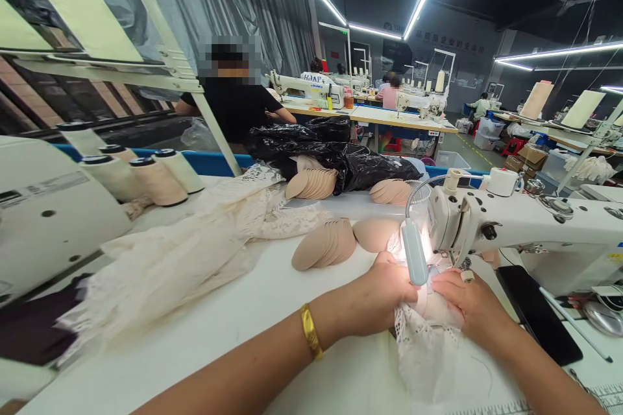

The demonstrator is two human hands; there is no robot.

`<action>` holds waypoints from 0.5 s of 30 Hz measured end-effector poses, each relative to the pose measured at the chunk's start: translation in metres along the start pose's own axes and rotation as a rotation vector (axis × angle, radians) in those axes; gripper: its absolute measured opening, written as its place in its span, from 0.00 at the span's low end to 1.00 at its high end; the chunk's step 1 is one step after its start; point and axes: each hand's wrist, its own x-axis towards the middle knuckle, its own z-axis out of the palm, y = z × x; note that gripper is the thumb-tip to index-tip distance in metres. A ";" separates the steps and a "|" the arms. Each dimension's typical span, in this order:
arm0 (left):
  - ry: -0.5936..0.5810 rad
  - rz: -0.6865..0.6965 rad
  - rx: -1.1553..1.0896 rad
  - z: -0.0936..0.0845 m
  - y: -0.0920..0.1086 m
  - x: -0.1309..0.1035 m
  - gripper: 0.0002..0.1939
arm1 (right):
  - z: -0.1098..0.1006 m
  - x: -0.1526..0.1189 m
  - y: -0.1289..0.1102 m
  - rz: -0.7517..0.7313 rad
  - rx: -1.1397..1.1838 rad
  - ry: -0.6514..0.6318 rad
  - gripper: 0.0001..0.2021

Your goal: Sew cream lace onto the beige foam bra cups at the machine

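Under the head of a white sewing machine (pixel 525 214) lies a piece of white lace fabric (pixel 423 350) with a pale smooth part. My left hand (pixel 384 295) grips its left side, thumb on top, partly behind a small grey lamp (pixel 414 251). Fingers bent, my right hand (pixel 479 305) holds the fabric's right side close to the needle area. Glare from the lamp hides the exact spot under the presser foot. A fanned stack of beige bra pads (pixel 325 244) lies left of the machine, with another beige pad (pixel 377 233) beside it.
More pad stacks (pixel 311 184) rest behind, near black plastic bags (pixel 370 165). Cream lace (pixel 195 253) spreads across the left of the table. Thread cones (pixel 158 180) stand at left. A black phone (pixel 540 314) lies at right. A person (pixel 233 104) sits beyond.
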 end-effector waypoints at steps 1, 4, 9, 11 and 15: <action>-0.011 -0.002 0.024 0.002 -0.002 0.000 0.12 | -0.001 0.000 0.000 -0.026 -0.004 -0.004 0.19; -0.010 -0.024 0.036 0.005 -0.005 0.001 0.13 | -0.008 0.001 -0.004 -0.101 -0.015 -0.018 0.18; 0.053 0.004 0.060 0.006 -0.004 0.002 0.14 | -0.019 0.003 -0.018 -0.187 0.071 -0.047 0.17; 0.089 0.009 0.076 0.007 -0.004 0.003 0.13 | -0.022 0.004 -0.023 -0.211 0.132 -0.070 0.16; 0.135 0.030 0.109 0.015 -0.008 0.003 0.09 | -0.026 0.005 -0.030 -0.232 0.197 -0.091 0.16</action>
